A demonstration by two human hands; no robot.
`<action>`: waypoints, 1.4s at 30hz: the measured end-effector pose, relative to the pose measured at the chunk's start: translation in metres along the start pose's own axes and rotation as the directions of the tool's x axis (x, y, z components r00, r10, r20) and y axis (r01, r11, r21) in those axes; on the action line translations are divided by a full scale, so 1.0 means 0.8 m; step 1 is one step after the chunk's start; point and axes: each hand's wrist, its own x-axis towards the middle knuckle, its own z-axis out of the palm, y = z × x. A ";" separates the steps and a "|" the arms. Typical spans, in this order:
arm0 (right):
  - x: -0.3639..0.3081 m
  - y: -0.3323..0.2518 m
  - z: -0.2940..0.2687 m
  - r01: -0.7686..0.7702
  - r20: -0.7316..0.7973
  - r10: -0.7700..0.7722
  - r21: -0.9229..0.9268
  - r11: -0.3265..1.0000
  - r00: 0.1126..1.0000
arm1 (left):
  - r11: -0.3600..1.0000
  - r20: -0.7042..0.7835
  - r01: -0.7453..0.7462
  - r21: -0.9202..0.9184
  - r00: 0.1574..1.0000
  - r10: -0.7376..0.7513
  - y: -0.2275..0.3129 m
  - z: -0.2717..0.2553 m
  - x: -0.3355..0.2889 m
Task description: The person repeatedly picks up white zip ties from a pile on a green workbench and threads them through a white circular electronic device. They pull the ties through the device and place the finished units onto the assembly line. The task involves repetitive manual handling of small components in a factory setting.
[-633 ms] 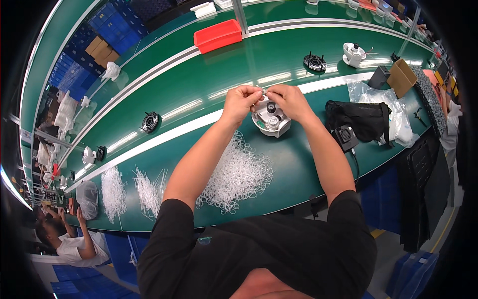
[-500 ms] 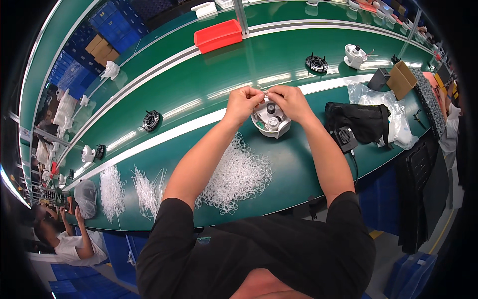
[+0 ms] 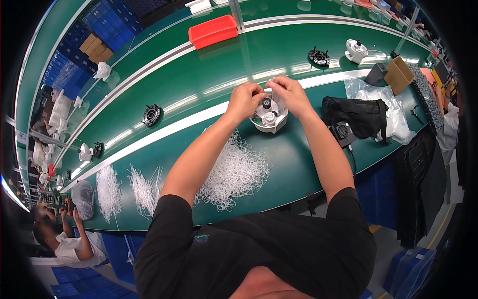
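Note:
A white rounded housing [image 3: 273, 128] with a black cylinder [image 3: 267, 103] inside stands on the green bench in front of me. My left hand [image 3: 246, 101] is at its upper left rim, thumb and fingers pinched together. Over the far rim, my right hand [image 3: 291, 95] also pinches, its fingertips slightly higher and apart from the left ones. Whatever lies between the fingertips is too small or hidden to name. Closer to me, left of the housing, spreads a heap of looped white plastic ties [image 3: 234, 174].
Straighter white strands lie in two bunches [image 3: 144, 192] [image 3: 108, 194] at left. Beyond the white strip are black round parts [image 3: 151, 115] [image 3: 318, 58], another white housing [image 3: 355, 51] and a red tray [image 3: 213, 34]. A black bag [image 3: 351, 115] and corded black device [image 3: 342, 133] sit at right.
My fingertips, which met above the housing, have separated; the right hand has lifted a little away from the left. The whole view has shifted slightly.

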 end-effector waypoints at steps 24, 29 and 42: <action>-0.001 -0.022 -0.023 0.226 0.342 -0.005 -0.611 0.759 0.940 | 0.943 -0.062 -0.204 0.262 0.972 0.227 0.001 0.010 -0.013; -0.002 -0.039 -0.029 0.255 0.405 0.062 -0.681 0.687 0.912 | 0.943 -0.111 -0.132 0.307 0.979 0.173 0.006 0.006 -0.014; -0.030 0.052 -0.018 -0.071 -0.332 0.054 -0.038 0.997 0.942 | 0.921 0.340 0.362 -0.147 0.892 -0.296 -0.035 -0.035 -0.021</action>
